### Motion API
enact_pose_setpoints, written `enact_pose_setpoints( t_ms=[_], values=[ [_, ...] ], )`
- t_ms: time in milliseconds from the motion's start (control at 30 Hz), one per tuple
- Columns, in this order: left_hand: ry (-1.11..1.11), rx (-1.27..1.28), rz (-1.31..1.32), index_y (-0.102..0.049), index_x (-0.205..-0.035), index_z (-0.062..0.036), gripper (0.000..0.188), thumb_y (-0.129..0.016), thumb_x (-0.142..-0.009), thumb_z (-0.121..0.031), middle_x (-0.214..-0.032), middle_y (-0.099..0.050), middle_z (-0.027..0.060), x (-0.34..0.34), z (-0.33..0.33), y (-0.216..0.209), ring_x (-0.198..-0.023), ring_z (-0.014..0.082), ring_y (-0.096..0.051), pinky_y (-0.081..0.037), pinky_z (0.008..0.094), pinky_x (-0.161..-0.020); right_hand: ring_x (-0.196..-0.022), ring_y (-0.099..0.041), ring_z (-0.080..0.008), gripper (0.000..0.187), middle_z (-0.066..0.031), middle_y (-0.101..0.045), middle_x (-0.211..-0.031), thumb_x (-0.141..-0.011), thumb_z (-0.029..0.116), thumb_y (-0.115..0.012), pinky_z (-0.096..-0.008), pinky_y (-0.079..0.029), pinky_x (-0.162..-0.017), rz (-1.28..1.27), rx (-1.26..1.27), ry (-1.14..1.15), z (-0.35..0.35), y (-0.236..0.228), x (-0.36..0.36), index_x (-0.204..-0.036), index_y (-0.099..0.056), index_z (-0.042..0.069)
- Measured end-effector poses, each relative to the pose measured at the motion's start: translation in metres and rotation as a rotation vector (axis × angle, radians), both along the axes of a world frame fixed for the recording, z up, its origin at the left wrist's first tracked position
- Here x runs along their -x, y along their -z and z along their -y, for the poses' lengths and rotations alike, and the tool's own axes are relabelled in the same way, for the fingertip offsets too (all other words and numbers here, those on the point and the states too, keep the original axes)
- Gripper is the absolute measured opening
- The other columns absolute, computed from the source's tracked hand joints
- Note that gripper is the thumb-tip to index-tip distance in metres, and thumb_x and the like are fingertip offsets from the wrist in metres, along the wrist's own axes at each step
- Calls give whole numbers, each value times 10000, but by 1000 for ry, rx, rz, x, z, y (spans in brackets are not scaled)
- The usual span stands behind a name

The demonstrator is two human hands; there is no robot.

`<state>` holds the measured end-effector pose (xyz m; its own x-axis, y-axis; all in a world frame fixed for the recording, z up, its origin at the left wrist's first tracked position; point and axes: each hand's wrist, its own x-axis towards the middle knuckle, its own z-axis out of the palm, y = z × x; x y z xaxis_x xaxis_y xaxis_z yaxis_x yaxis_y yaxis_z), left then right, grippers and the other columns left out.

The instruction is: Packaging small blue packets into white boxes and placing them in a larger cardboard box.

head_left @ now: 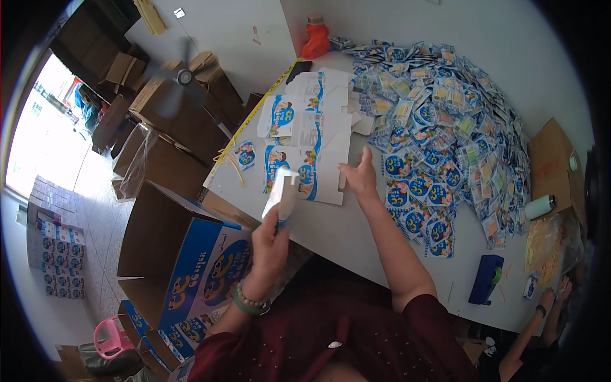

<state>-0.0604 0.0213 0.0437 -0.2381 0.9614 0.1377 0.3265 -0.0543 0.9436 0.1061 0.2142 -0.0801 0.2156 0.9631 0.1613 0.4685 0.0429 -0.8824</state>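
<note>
My left hand [270,245] is closed around a small white carton [284,191], holding it up over the table's left edge. Beyond it lie flat, unfolded cartons [328,162] in white and blue with printed cartoon faces. My right hand [361,178] is at the right edge of these flat cartons, thumb and fingers apart, with nothing in it. To the right of that hand, square blue-and-white sachets [414,197] lie in rows. They run into a large heap of sachets [445,102] along the wall.
A large open box [207,267] stands below the table's left edge. A blue tape dispenser [485,279] sits at the table's right, near rubber bands [544,245] and another person's hands [555,296]. A red bottle [316,38] stands at the back; a fan [184,77] is at left.
</note>
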Motion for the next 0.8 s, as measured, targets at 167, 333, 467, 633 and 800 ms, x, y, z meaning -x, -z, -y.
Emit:
enact_pose_setpoints(
  t_ms=[167, 333, 467, 633, 800],
  values=[
    [-162, -348, -647, -578, -1135, -1, 300, -542, -842, 51, -792, -633, 207, 34, 7, -47, -677, 361, -627, -491, 347, -596, -856, -642, -171, 386, -101, -661, -989, -767, 106, -684, -297, -505, -784, -666, 331, -470, -12, -5, 4, -1116, -597, -33],
    [-454, -523, -558, -580, -1032, 17, 166, -553, -870, 41, -758, -636, 120, 49, 31, -62, -635, 194, -619, -469, 282, -592, -820, -642, -140, 275, -78, -671, -941, -833, 79, -617, -280, -503, -745, -786, 170, -392, -32, -79, 7, -1089, -619, -21],
    [-309, -409, -15, -538, -1109, 33, 214, -539, -895, 22, -973, -645, 69, 48, 19, -60, -856, 98, -593, -475, 245, -756, -825, -639, -162, 314, -76, -665, -937, -860, 132, -613, -303, -503, -721, -555, 90, -343, -93, -81, -17, -1137, -596, -16],
    [-190, -251, 616, -501, -1209, 29, 284, -488, -929, -12, -1060, -644, 103, 46, -13, -42, -925, 145, -630, -514, 274, -808, -908, -625, -183, 319, -128, -647, -996, -908, 244, -577, -309, -493, -793, -182, -62, -173, -60, -73, -39, -1102, -569, -9],
    [-69, -85, 866, -510, -1222, 23, 323, -470, -901, 25, -1088, -646, 131, 43, -40, 2, -924, 181, -658, -538, 285, -825, -766, -566, -141, 313, -74, -637, -953, -946, 249, -552, -304, -451, -728, -936, 52, -340, 48, -119, -58, -1154, -565, 15]
  ],
)
